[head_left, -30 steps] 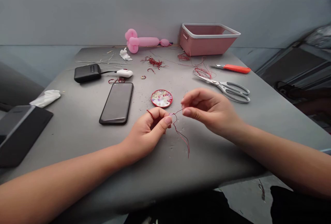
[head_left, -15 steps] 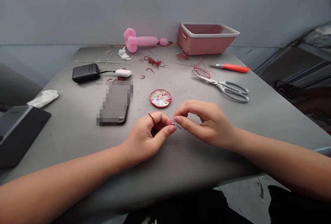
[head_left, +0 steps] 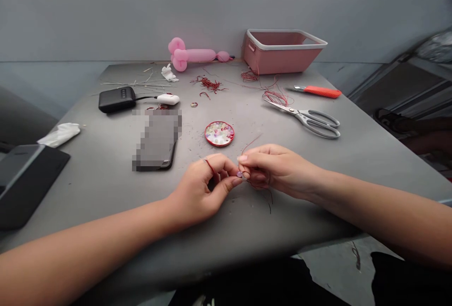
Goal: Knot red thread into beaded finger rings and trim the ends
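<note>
A round red-rimmed dish [head_left: 219, 141], containing small beads [head_left: 219, 129] in pale, pink and lilac tones, lies on the grey table [head_left: 190, 245]. On the near side of the dish and slightly to its right, a lilac bead [head_left: 239, 174] is positioned between the two hands. The left hand [head_left: 208, 186], directly on the near side of the dish, pinches this bead between thumb and index finger; a dark red loop [head_left: 209, 165] encircles one of its fingers. The right hand [head_left: 278, 170], near and to the right of the dish, has thumb and index fingertip pressed together on a thin reddish thread [head_left: 251, 142], one end of which extends upward to the right of the dish. Whether the right fingertips also touch the bead cannot be told. To the left of the dish lies a black phone [head_left: 155, 141], partly pixelated. Beyond the dish are a heap of red thread clippings [head_left: 209, 84] and, farther back, a pink balloon [head_left: 201, 55]. Beyond the dish to the right lie grey-handled scissors [head_left: 303, 118], an orange-handled cutter [head_left: 322, 91] and, farthest back, a pink basket [head_left: 282, 61] with a white rim.
</note>
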Motion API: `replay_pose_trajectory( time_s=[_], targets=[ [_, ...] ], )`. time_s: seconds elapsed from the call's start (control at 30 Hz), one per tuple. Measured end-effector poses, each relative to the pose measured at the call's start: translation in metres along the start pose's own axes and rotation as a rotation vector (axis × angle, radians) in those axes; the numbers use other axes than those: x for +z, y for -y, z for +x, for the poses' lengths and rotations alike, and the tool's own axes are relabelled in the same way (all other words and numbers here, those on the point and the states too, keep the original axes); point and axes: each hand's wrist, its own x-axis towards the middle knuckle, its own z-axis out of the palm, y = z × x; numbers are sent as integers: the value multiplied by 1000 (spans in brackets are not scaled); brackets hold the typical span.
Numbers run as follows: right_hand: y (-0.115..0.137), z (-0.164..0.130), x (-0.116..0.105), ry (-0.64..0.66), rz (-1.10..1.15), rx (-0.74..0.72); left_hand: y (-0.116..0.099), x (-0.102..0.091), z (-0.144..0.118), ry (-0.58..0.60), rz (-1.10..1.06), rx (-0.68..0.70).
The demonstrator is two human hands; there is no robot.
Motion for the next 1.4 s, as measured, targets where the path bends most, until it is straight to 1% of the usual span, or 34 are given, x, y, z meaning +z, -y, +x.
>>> replay_pose_trajectory(
  time_s=[0.03,0.07,0.1,0.17,0.2,0.23,0.3,0.33,0.37,0.43,0.5,0.57,0.63,0.77,0.83,0.93,1.0,1.1,1.17,1.2,1.27,1.33,1.4],
  targets=[
    [0,0,-1,-29,-33,-18,0,0,0,-10,-31,-23],
    [1,0,-1,-92,-93,-61,0,0,1,-30,-73,-58],
    [2,-1,-1,-182,-177,-126,0,-1,1,-59,-119,-102],
    [2,-3,-1,-381,-408,-328,0,-1,2,-131,-208,-194],
    [2,-5,0,-458,-543,-463,0,-1,2,-157,-242,-227],
    [1,-6,1,-508,-678,-605,0,-1,2,-168,-268,-247],
    [-1,-7,3,-536,-911,-873,2,0,2,-157,-298,-246],
    [-3,-8,4,-537,-1002,-974,3,0,1,-142,-303,-233],
    [-5,-8,4,-536,-1070,-1043,4,0,1,-126,-303,-218],
    [-8,-7,4,-519,-1153,-1101,6,1,0,-101,-290,-188],
    [-11,-7,5,-505,-1192,-1092,7,1,0,-96,-269,-165],
    [-12,-7,6,-500,-1176,-1027,8,1,1,-101,-231,-153],
    [-12,-7,9,-493,-1100,-913,8,1,1,-100,-167,-133],
    [-7,-10,15,-432,-881,-602,7,2,0,-104,9,-32],
    [-3,-10,16,-374,-771,-434,7,3,-3,-122,136,23],
    [-1,-11,13,-223,-542,-198,6,4,-6,-144,296,93],
    [-1,-10,9,-119,-370,-113,5,4,-6,-148,339,124],
    [-1,-9,3,32,-183,-99,3,3,-4,-130,287,118],
    [0,-8,0,72,-181,-122,1,3,-1,-116,207,81],
    [1,-8,-1,49,-238,-146,1,2,-1,-114,172,58],
    [3,-8,-2,-74,-417,-244,1,2,0,-115,132,9],
    [3,-9,-1,-231,-608,-414,0,2,-1,-109,106,-24],
    [0,-10,1,-337,-757,-598,-1,1,-2,-96,72,-31]
  ],
)
